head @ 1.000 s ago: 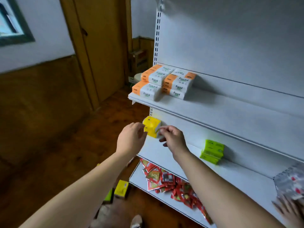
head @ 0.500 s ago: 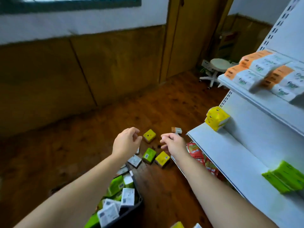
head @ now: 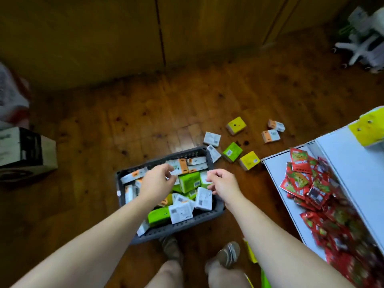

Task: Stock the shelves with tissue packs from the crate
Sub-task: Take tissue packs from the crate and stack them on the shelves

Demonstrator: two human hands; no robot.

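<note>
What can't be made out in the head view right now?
- Packs in the crate beneath the left hand and forearm: hidden, head view.
- Whether the left fingertips touch a pack: the hand itself covers the contact.
- Red sachets: motion blur smears them towards the bottom right.
- Yellow pack on the shelf: cut off by the right edge.
- Cardboard box: cut off by the left edge.
- Pack labels: too small to read.
</note>
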